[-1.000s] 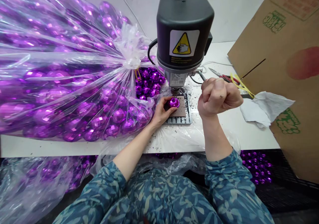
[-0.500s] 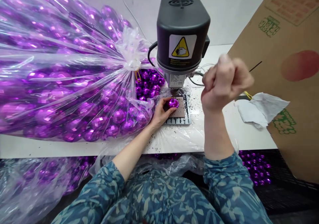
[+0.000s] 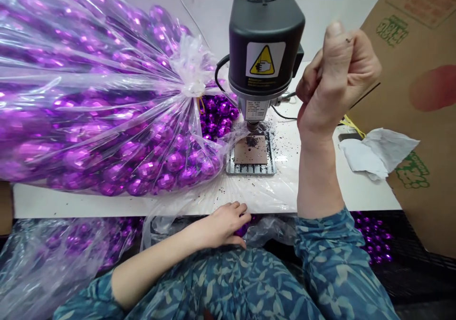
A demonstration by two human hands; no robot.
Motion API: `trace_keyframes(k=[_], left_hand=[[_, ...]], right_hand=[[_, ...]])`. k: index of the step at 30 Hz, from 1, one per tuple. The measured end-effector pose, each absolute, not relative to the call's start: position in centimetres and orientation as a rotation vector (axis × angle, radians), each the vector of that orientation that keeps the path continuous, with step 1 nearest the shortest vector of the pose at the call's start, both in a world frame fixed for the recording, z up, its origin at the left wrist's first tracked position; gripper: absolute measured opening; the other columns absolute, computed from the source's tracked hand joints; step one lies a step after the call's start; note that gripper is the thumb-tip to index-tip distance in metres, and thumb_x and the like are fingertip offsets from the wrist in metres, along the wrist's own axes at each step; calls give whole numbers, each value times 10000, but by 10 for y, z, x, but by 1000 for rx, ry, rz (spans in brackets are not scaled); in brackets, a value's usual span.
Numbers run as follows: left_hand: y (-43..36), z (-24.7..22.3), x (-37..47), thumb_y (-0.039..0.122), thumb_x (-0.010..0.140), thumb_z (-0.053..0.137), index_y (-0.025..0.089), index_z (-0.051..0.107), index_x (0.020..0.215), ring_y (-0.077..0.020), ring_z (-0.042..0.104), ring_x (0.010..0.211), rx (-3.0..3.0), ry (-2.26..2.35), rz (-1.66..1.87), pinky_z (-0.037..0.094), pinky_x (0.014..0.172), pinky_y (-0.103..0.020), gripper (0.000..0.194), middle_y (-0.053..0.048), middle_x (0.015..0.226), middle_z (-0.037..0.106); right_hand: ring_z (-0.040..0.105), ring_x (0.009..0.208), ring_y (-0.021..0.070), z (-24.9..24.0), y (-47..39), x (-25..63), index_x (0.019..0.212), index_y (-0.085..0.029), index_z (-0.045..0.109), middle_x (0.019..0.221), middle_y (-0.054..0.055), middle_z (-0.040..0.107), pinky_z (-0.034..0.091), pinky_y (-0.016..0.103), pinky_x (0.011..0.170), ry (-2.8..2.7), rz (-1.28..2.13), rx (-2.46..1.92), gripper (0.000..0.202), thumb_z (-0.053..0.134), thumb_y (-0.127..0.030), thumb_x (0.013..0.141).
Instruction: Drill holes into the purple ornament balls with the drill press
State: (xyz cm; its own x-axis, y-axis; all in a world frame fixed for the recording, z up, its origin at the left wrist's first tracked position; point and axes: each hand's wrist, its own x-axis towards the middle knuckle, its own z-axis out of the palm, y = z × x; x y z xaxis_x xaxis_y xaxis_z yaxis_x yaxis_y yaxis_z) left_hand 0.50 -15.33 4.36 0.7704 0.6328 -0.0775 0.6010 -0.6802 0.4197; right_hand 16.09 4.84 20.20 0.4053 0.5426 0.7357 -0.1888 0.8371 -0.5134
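Note:
My left hand (image 3: 228,226) is at the table's front edge, its fingers closed round a shiny purple ball (image 3: 242,230) that shows only in part. Raised right of the black drill press (image 3: 266,35), my right hand (image 3: 337,78) is closed in a fist; whatever it grips is hidden. A metal rod runs from the press toward that fist. Beneath the drill chuck (image 3: 252,125), a brown square board (image 3: 251,154) with a small hole and dark shavings lies on the slotted metal base (image 3: 251,169). No ball is on the board.
A tied clear bag (image 3: 107,120) of faceted purple balls fills the left, with loose purple balls (image 3: 219,116) behind its knot. At right stand crumpled white paper (image 3: 377,151) and a large cardboard box (image 3: 423,135). More purple balls (image 3: 374,234) are below the table.
My left hand has moved from the board under the drill down to the table's front edge, with the ball. My right fist appears higher and further right. The view has shifted slightly.

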Motion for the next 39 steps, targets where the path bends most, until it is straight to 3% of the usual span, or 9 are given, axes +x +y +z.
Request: trace_keyframes(k=[5, 9, 13, 16, 20, 26, 29, 34, 39], left_hand=[[-102, 64, -5, 349, 1016, 522, 210, 633, 1106, -241, 628, 950, 2405, 1080, 685, 527, 837, -381, 199, -85, 1013, 675], [-5, 71, -19, 159, 957, 521, 188, 635, 1130, -312, 594, 1082, 2183, 1502, 1192, 488, 1001, -494, 209, -125, 1079, 639], [63, 51, -28, 114, 785, 716, 176, 641, 882, -379, 604, 1122, 1956, 1739, 1101, 443, 1071, -561, 137, -138, 978, 616], [75, 44, -28, 86, 709, 758, 189, 656, 855, -376, 654, 1076, 1865, 1901, 786, 473, 1043, -543, 206, -113, 964, 607], [54, 68, -26, 141, 816, 675, 199, 681, 1125, -338, 676, 1045, 2028, 2021, 650, 514, 982, -488, 314, -140, 1180, 568], [-32, 94, -5, 296, 1015, 515, 258, 527, 1371, -202, 644, 947, 2079, 1630, 1412, 574, 850, -391, 358, -95, 1155, 600], [-75, 67, 16, 304, 972, 612, 300, 448, 1419, -221, 638, 1086, 2222, 1458, 1756, 594, 874, -396, 476, -91, 1252, 590], [-93, 19, 41, 253, 901, 701, 316, 589, 1277, -291, 657, 1146, 2488, 994, 1488, 607, 903, -440, 397, -107, 1315, 615], [-64, 22, 39, 464, 964, 606, 258, 566, 1243, -205, 698, 941, 1492, 1176, 1352, 616, 748, -337, 349, -87, 1119, 679]], right_hand=[[222, 301, 43, 201, 49, 160, 583, -253, 278, 394, -118, 279, 111, 285, 347, -1053, 454, -348, 589, 710, -640, 692], [224, 293, 40, 199, 52, 160, 581, -263, 268, 397, -113, 262, 87, 298, 337, -1068, 402, -372, 589, 658, -681, 726], [240, 301, 25, 198, 52, 160, 584, -249, 269, 396, -109, 278, 98, 274, 335, -1056, 397, -378, 582, 646, -668, 732], [242, 311, 4, 197, 49, 161, 584, -229, 253, 397, -113, 271, 122, 225, 338, -1081, 376, -396, 574, 629, -622, 768], [241, 329, -11, 195, 47, 162, 596, -214, 211, 425, -113, 256, 159, 192, 351, -1140, 339, -431, 576, 575, -583, 848], [263, 360, 15, 191, 48, 164, 619, -226, 258, 440, -101, 294, 222, 237, 388, -1155, 349, -447, 529, 561, -564, 890], [257, 367, 15, 191, 48, 164, 624, -227, 251, 441, -102, 275, 230, 239, 412, -1169, 352, -480, 540, 532, -614, 876], [238, 356, 18, 193, 46, 162, 612, -238, 238, 423, -101, 278, 208, 262, 396, -1144, 321, -528, 579, 527, -694, 818], [242, 334, 13, 194, 44, 162, 596, -232, 275, 409, -113, 305, 204, 244, 377, -1121, 377, -435, 563, 573, -659, 808]])
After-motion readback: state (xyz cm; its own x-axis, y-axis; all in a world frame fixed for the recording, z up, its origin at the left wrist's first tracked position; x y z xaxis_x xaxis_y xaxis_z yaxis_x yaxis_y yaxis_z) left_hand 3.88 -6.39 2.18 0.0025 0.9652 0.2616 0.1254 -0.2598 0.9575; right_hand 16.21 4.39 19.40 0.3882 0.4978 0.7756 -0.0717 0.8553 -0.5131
